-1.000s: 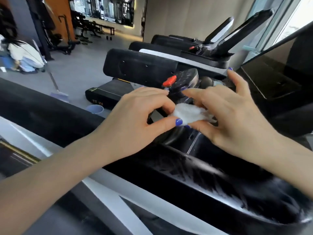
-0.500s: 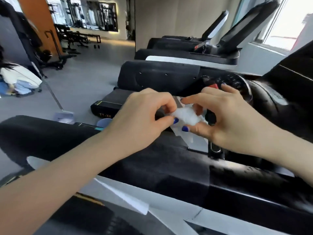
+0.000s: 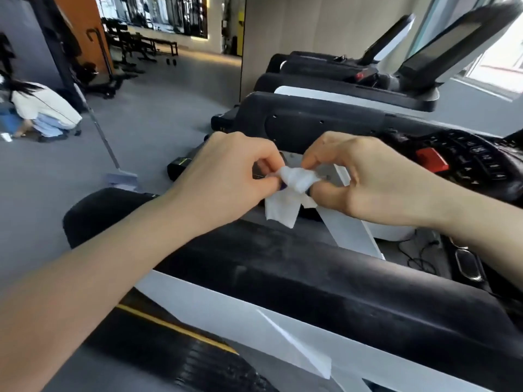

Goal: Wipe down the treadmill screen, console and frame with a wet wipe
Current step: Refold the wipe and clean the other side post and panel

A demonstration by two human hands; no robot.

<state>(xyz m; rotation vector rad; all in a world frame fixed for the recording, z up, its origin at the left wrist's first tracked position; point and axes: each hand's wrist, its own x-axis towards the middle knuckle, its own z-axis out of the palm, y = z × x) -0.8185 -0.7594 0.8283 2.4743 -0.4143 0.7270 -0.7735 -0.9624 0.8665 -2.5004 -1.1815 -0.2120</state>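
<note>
A crumpled white wet wipe (image 3: 291,188) hangs between my two hands, above the black padded handrail (image 3: 311,281) of the treadmill. My left hand (image 3: 226,176) pinches its left end with thumb and fingers. My right hand (image 3: 368,176) pinches the right end, thumb below and fingers above. A loose flap of the wipe hangs down below the pinch. The treadmill console (image 3: 475,162), with its keypad and a red stop button (image 3: 431,159), lies to the right, behind my right hand. The white frame strut (image 3: 348,222) runs down under my hands.
More treadmills with tilted screens (image 3: 452,43) stand in a row behind. A person (image 3: 42,111) crouches on the grey floor at far left. A mop (image 3: 113,162) leans nearby. Gym benches stand at the back. A cable lies on the floor at right.
The view has swung left and pulled back, so the console has shifted right. Both hands still hold the wipe and have worked it, and a flap now hangs lower.
</note>
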